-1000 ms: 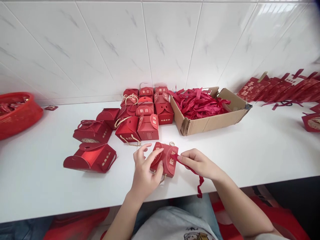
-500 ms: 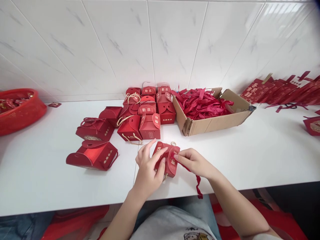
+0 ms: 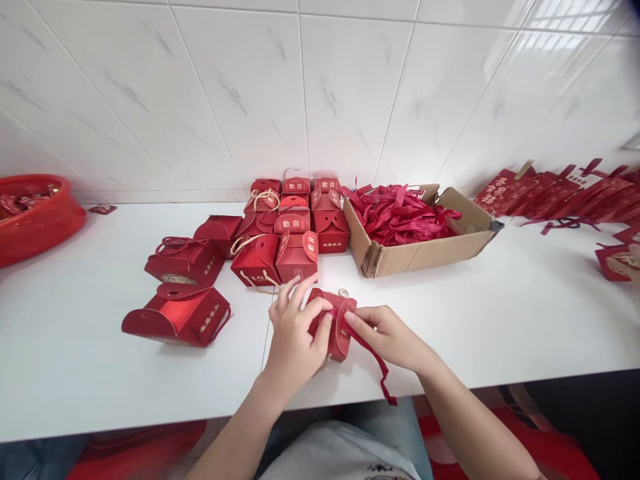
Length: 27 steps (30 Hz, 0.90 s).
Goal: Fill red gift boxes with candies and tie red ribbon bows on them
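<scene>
A small red gift box [image 3: 342,345] with rounded flaps and gold print lies on the white table in front of me. A beige twisted cord loop [image 3: 343,293] shows at its far side. My left hand [image 3: 300,330] is over the box's left part, thumb and index finger pinched at the end of a red ribbon, the other fingers raised. At the box's right flap, my right hand [image 3: 387,335] pinches the same red ribbon [image 3: 383,370], whose loose tail hangs toward the table's front edge. The fingers partly hide where the ribbon meets the box.
Several red gift boxes [image 3: 296,257] stand grouped behind, and a few more [image 3: 193,320] to the left. A cardboard box [image 3: 425,259] holds a heap of red ribbons [image 3: 400,217]. A red basket [image 3: 45,230] is far left; red bags [image 3: 555,193] lean against the tiled wall at right.
My left thumb and index finger have closed together on the ribbon end over the box. More ribbon shows below my right hand. The view has shifted slightly.
</scene>
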Each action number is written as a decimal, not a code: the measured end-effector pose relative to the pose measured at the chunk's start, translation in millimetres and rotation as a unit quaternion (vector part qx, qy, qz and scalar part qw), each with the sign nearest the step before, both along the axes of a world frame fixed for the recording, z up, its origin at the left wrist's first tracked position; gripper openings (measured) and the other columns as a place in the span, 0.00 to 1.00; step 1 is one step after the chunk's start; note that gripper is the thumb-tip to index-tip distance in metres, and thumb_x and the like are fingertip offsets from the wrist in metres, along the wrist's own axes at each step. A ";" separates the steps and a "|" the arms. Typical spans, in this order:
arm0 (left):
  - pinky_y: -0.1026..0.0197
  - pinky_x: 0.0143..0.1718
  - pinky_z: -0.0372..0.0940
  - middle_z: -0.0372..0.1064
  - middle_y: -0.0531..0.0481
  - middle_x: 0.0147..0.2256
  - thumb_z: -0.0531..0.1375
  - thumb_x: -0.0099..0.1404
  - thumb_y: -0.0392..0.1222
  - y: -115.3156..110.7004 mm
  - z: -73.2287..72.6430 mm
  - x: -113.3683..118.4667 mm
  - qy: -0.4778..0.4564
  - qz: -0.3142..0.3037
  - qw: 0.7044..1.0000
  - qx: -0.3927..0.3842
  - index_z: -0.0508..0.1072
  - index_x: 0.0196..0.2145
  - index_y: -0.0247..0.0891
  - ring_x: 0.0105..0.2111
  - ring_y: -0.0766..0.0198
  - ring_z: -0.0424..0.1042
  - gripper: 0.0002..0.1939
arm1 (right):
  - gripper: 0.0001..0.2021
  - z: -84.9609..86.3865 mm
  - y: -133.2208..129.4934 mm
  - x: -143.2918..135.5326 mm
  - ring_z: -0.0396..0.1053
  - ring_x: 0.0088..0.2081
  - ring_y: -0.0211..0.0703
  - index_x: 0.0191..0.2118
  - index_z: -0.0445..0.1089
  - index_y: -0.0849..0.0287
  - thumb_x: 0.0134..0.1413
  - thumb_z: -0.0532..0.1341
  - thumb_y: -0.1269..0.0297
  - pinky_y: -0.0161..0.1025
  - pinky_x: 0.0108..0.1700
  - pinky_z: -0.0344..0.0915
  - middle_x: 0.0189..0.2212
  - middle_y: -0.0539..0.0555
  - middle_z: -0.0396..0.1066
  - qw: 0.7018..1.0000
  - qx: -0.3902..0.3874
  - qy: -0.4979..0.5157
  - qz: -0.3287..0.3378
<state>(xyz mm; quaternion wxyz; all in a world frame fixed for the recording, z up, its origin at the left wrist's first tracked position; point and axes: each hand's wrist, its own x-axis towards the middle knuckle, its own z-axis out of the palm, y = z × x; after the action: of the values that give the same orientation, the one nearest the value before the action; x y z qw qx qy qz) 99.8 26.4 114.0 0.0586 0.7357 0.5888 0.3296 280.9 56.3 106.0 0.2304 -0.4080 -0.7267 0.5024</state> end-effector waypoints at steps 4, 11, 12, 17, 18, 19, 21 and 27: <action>0.42 0.52 0.58 0.67 0.47 0.49 0.58 0.61 0.37 1.6 8.7 -4.5 -0.066 0.023 0.993 0.093 0.74 0.31 0.42 0.52 0.50 0.62 0.04 | 0.17 -3.5 7.4 1.0 0.61 0.29 0.39 0.30 0.66 0.59 0.61 0.51 0.52 0.36 0.33 0.58 0.26 0.51 0.64 0.991 0.094 0.005 -0.097; 0.47 0.53 0.61 0.66 0.47 0.48 0.59 0.60 0.38 2.8 34.3 -4.1 -0.118 0.005 0.983 0.141 0.75 0.36 0.45 0.50 0.54 0.65 0.07 | 0.11 20.1 12.6 -17.6 0.68 0.36 0.43 0.33 0.71 0.57 0.56 0.59 0.55 0.41 0.43 0.65 0.35 0.55 0.71 0.983 0.072 0.166 -0.030; 0.49 0.52 0.62 0.66 0.47 0.48 0.59 0.61 0.37 1.3 33.7 -5.9 -0.127 0.011 0.983 0.136 0.73 0.40 0.44 0.50 0.55 0.65 0.09 | 0.12 24.2 11.2 -16.8 0.67 0.33 0.42 0.30 0.70 0.57 0.56 0.60 0.54 0.41 0.40 0.65 0.30 0.53 0.71 0.981 0.049 0.180 -0.054; 0.54 0.43 0.66 0.69 0.47 0.41 0.58 0.60 0.37 -13.1 14.4 -21.3 -0.121 -0.010 0.993 -0.011 0.66 0.45 0.41 0.40 0.59 0.70 0.14 | 0.12 42.4 1.8 5.7 0.67 0.36 0.47 0.29 0.70 0.55 0.57 0.58 0.54 0.45 0.43 0.64 0.31 0.55 0.70 0.951 0.090 0.256 -0.149; 0.55 0.42 0.67 0.70 0.47 0.40 0.59 0.60 0.38 -16.0 9.6 -23.6 -0.115 -0.017 0.993 -0.036 0.66 0.44 0.41 0.39 0.59 0.70 0.13 | 0.12 45.2 0.3 9.1 0.67 0.38 0.47 0.29 0.70 0.55 0.59 0.57 0.55 0.44 0.43 0.64 0.32 0.56 0.70 0.946 0.103 0.273 -0.143; 0.56 0.41 0.67 0.71 0.47 0.38 0.59 0.60 0.38 -18.3 5.2 -25.2 -0.113 -0.018 0.992 -0.046 0.67 0.42 0.40 0.38 0.59 0.71 0.11 | 0.12 47.2 -0.7 10.6 0.67 0.39 0.47 0.29 0.70 0.54 0.60 0.56 0.56 0.44 0.43 0.63 0.33 0.56 0.70 0.943 0.111 0.284 -0.133; 0.58 0.39 0.68 0.72 0.48 0.36 0.58 0.61 0.38 -21.1 -1.8 -26.5 -0.124 -0.002 0.992 -0.037 0.68 0.39 0.40 0.36 0.61 0.72 0.07 | 0.13 48.0 -1.4 6.6 0.67 0.41 0.46 0.28 0.68 0.54 0.62 0.53 0.58 0.42 0.43 0.62 0.37 0.55 0.69 0.953 0.101 0.268 -0.103; 0.62 0.35 0.69 0.74 0.51 0.33 0.59 0.61 0.39 -20.6 -7.0 -27.4 -0.131 0.040 0.990 0.012 0.69 0.38 0.40 0.32 0.64 0.73 0.06 | 0.16 27.4 1.6 -28.4 0.60 0.55 0.48 0.24 0.65 0.58 0.62 0.52 0.59 0.45 0.55 0.54 0.48 0.58 0.66 0.987 0.126 0.085 -0.048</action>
<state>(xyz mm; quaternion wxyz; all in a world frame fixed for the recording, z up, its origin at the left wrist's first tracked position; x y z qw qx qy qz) 72.4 5.8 107.0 0.1134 0.6624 0.6013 0.4322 252.5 57.9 133.4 0.3648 -0.3657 -0.7413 0.4286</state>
